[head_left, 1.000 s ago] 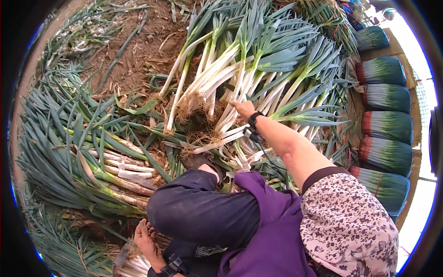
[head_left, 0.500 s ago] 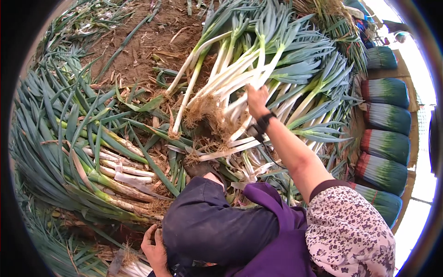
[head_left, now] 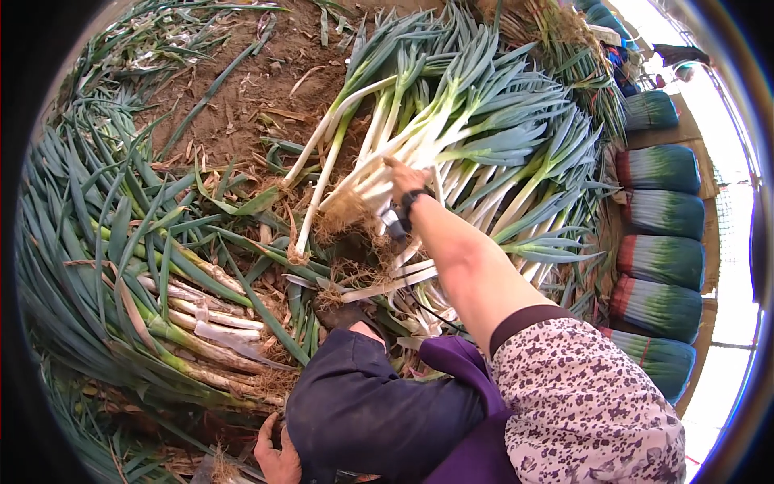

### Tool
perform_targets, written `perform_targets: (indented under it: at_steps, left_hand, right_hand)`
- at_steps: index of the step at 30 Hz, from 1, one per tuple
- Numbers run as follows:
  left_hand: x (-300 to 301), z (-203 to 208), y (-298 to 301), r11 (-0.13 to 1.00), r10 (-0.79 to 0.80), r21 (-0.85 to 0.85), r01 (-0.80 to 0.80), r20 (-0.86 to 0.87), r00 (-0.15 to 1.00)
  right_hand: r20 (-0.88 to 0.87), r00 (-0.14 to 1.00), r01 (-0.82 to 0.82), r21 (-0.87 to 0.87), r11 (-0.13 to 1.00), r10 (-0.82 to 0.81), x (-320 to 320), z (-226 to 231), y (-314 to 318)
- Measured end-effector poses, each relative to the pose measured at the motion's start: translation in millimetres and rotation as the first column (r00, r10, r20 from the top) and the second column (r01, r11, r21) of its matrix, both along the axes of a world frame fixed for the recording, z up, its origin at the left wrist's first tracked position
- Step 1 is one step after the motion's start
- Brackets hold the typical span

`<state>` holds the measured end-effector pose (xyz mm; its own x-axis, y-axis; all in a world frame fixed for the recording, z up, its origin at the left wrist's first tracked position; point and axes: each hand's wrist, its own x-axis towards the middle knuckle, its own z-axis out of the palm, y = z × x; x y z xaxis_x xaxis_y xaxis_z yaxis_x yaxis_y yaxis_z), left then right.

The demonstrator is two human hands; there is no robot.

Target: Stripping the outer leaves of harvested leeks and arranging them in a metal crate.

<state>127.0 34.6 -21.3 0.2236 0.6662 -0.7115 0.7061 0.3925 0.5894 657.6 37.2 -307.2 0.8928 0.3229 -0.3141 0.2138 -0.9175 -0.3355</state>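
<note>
A heap of cleaned leeks [head_left: 451, 129] lies ahead of me, white stalks and roots toward the lower left, blue-green leaves fanned to the upper right. My right hand [head_left: 408, 179], with a black band on the wrist, is closed round white leek stalks near their roots; the undersides of the fingers are hidden. Low on the left, my left hand [head_left: 276, 453] rests beside my knee, fingers curved and apart, holding nothing. Above it lies a pile of untrimmed leeks [head_left: 201, 315] with dirty stalks and long leaves.
Wrapped leek bundles [head_left: 659, 214] stand in a row along the right edge. Brown soil [head_left: 234, 105] strewn with leaf scraps shows at upper left. More leeks [head_left: 564, 48] are stacked at the far right. My bent knee [head_left: 347, 403] fills the lower middle.
My right hand has moved left across the heap, and the leeks in it now lie against the others, leaning further left. The left hand has shifted slightly down in view.
</note>
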Motion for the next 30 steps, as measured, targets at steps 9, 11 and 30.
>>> perform_targets:
  at_steps: [9, 11, 30]
  left_hand:
    - [-48.9, -0.6, 21.3, 0.854, 0.168, 0.475, -0.213, 0.134, 0.977]
    - [-15.3, 46.1, 35.8, 0.792, 0.136, 0.547, -0.272, 0.276, 0.952]
    - [315.3, -64.2, -128.1, 0.834, -0.429, -0.166, 0.526, 0.406, 0.807]
  right_hand:
    - [-0.92, 0.355, 0.831, 0.392, 0.394, 0.166, -72.5, 146.0, -131.3]
    - [-0.893, 0.444, 0.774, 0.422, 0.473, 0.07, -78.2, 183.1, -155.2]
    - [-0.89, 0.381, 0.802, 0.453, 0.388, 0.252, -88.5, 197.9, -265.6]
